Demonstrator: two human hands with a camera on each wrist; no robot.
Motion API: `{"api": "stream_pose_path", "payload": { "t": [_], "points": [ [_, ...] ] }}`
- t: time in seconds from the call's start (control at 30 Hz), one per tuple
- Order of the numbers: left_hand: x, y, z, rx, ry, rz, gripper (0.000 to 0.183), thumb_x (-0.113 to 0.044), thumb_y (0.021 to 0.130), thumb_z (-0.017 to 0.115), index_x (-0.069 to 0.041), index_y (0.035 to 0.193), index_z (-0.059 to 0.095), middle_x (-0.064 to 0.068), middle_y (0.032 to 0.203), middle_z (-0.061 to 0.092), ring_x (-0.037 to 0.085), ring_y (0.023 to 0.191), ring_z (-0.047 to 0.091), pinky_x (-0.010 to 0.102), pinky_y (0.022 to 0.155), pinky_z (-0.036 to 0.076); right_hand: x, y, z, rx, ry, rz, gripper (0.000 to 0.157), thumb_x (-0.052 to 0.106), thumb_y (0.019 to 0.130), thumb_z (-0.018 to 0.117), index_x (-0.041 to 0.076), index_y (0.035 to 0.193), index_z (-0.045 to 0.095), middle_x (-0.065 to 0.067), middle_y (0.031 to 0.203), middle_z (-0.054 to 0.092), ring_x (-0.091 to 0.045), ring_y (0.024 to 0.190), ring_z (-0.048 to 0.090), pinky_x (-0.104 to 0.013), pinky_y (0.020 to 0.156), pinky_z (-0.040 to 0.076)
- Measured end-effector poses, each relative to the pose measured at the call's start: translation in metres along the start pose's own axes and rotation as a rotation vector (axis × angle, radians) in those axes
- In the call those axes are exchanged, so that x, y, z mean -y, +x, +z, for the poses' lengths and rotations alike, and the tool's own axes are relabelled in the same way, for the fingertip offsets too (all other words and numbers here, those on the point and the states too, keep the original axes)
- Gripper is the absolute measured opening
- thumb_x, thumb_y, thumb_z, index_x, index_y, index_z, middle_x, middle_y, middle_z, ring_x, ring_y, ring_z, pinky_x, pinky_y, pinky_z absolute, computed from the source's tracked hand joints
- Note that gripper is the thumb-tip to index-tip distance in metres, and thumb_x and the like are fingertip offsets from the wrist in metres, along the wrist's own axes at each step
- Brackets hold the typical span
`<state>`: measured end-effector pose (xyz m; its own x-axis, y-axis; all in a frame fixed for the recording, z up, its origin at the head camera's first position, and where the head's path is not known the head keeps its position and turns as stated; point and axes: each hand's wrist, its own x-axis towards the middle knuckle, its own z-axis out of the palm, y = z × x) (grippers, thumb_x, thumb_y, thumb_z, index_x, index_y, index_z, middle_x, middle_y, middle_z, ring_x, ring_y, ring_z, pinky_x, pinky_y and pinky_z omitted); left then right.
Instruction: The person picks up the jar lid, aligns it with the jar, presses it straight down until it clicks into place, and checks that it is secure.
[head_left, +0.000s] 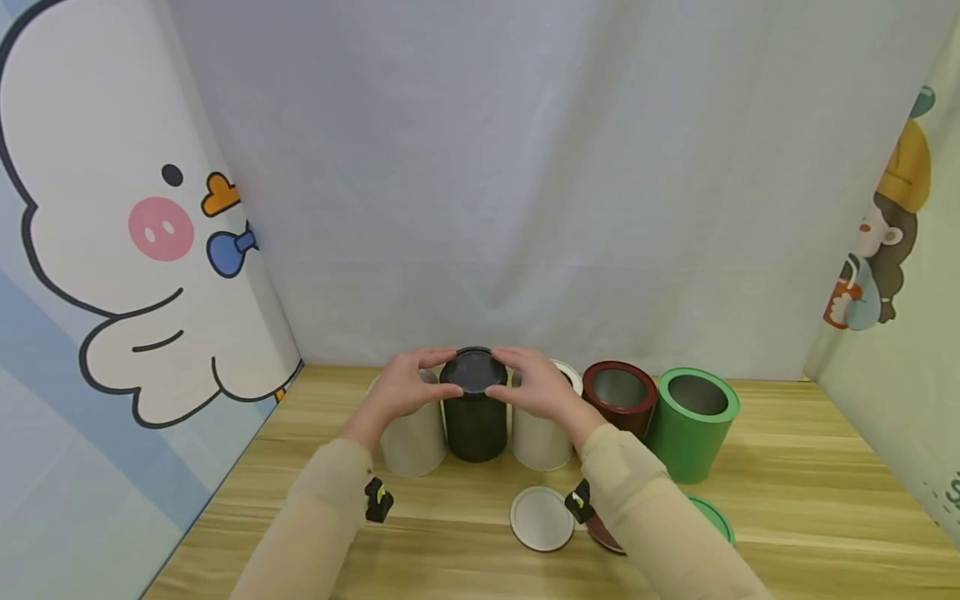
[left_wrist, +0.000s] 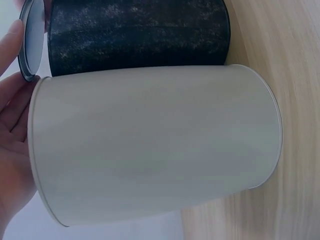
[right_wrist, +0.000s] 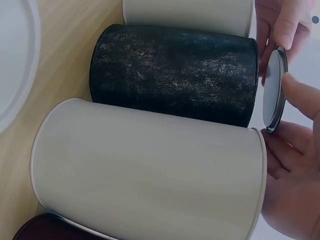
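Note:
A black lid (head_left: pixel 474 372) is held by its rim between both hands, just above the top of a black can (head_left: pixel 477 432). In the right wrist view a narrow gap shows between the lid (right_wrist: pixel 274 90) and the can (right_wrist: pixel 175 75). My left hand (head_left: pixel 405 385) pinches the lid's left side, thumb at the near edge and fingers at the far edge. On the other side my right hand (head_left: pixel 537 385) grips it likewise. Off-white cans stand at the left (head_left: pixel 414 443) and right (head_left: pixel 542 440) of the black one, partly covered by the hands.
A dark red can (head_left: pixel 619 398) and a green can (head_left: pixel 687 437), both uncovered, continue the row rightward. In front lie a white lid (head_left: pixel 542 518), a dark red lid (head_left: pixel 603 535) and a green lid (head_left: pixel 714 517), the latter two partly behind the right sleeve. A curtain (head_left: pixel 480 208) hangs behind.

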<state>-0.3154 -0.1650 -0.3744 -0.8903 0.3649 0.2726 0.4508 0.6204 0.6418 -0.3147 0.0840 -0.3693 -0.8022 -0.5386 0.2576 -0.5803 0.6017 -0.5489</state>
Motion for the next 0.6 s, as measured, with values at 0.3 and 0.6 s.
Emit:
{"api": "stream_pose_path", "payload": {
  "t": [0.3, 0.6],
  "points": [
    [0.0035, 0.0029, -0.0008, 0.041, 0.028, -0.026, 0.064, -0.030, 0.083, 0.082, -0.006, 0.138, 0.059, 0.015, 0.142, 0.054, 0.035, 0.127, 0.052, 0.050, 0.101, 0.046, -0.0015, 0.0077, 0.0028, 0.033, -0.020, -0.001, 0.061, 0.023, 0.095, 0.070, -0.005, 0.144, 0.047, -0.022, 0.145, 0.048, -0.037, 0.135, 0.044, -0.049, 0.109, 0.038],
    [0.0085, 0.0068, -0.0001, 0.060, 0.085, -0.004, 0.065, -0.033, 0.084, 0.081, -0.003, 0.137, 0.059, 0.018, 0.140, 0.055, 0.036, 0.125, 0.053, 0.050, 0.099, 0.047, 0.0012, 0.0109, 0.0041, 0.046, -0.051, 0.004, 0.061, 0.022, 0.093, 0.071, -0.005, 0.143, 0.048, -0.022, 0.143, 0.051, -0.037, 0.133, 0.046, -0.048, 0.108, 0.039]
  ]
}}
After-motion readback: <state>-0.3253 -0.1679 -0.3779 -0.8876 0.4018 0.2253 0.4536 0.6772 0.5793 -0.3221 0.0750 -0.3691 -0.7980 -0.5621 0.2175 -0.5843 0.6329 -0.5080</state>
